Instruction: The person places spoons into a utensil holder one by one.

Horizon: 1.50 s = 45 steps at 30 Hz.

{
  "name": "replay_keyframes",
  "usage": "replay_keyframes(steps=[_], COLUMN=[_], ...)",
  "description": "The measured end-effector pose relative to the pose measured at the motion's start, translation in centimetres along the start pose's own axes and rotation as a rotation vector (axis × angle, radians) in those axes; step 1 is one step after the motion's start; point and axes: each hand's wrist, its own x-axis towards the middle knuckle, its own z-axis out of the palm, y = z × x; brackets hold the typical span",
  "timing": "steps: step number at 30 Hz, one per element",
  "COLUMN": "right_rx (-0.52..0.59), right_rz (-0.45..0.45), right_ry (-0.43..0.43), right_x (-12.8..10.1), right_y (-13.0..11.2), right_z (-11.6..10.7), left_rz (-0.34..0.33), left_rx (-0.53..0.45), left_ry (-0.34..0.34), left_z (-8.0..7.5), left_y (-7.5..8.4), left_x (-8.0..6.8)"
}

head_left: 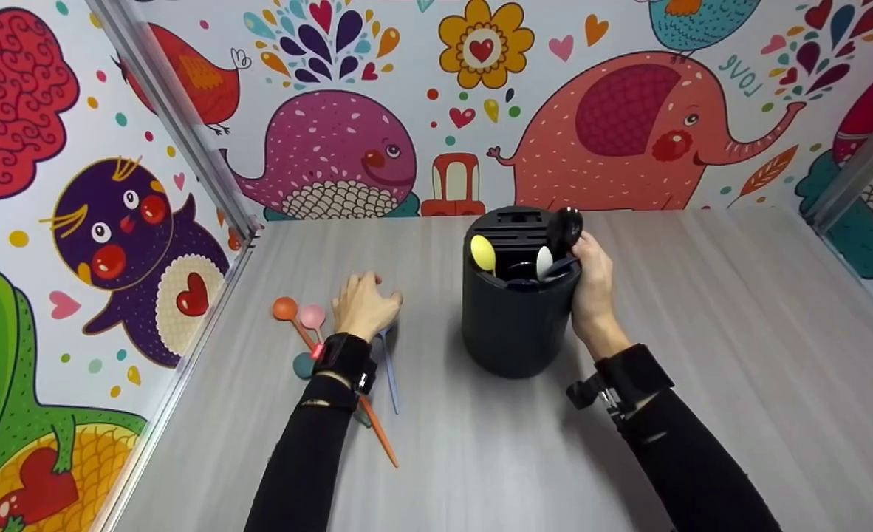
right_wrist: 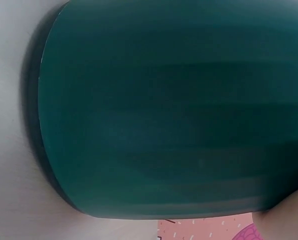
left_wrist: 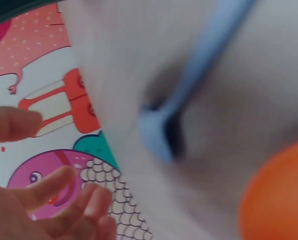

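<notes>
Right hand [head_left: 593, 284] is curled round the pot [head_left: 514, 310] rim, pinching a black spoon [head_left: 563, 230] w/ its bowl up. Left hand [head_left: 365, 303] lies spread, fingers loose, over the blue spoon [head_left: 388, 369], by the orange spoon [head_left: 286, 309]. Pot could tip if that grip pulls sideways.

Left hand [head_left: 363, 304] lies flat with fingers relaxed, while right hand [head_left: 592, 279] is raised, fingers curled.
</notes>
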Motion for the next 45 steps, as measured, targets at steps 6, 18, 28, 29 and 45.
replay_keyframes(steps=[6,18,28,29,45], right_rx=[-0.007,-0.012,-0.023,-0.022,0.003], right_rz=[0.004,0.006,0.006,0.007,-0.009], right_ry=[0.003,-0.013,-0.006,-0.004,-0.009], right_x=[0.0,0.0,-0.1,-0.1,0.0], right_y=[0.1,0.2,0.0,0.0,0.2], right_z=[0.0,0.1,0.0,0.0,-0.2], left_rz=[-0.064,-0.127,-0.172,-0.176,-0.135], left_rx=[0.067,0.144,0.081,0.068,-0.119], left_ry=[-0.092,-0.172,-0.197,-0.201,-0.215], left_z=[0.6,1.4,1.7,1.8,2.1], left_y=[-0.7,-1.0,-0.7,-0.7,-0.8], left_x=[-0.1,-0.4,-0.3,-0.3,-0.2])
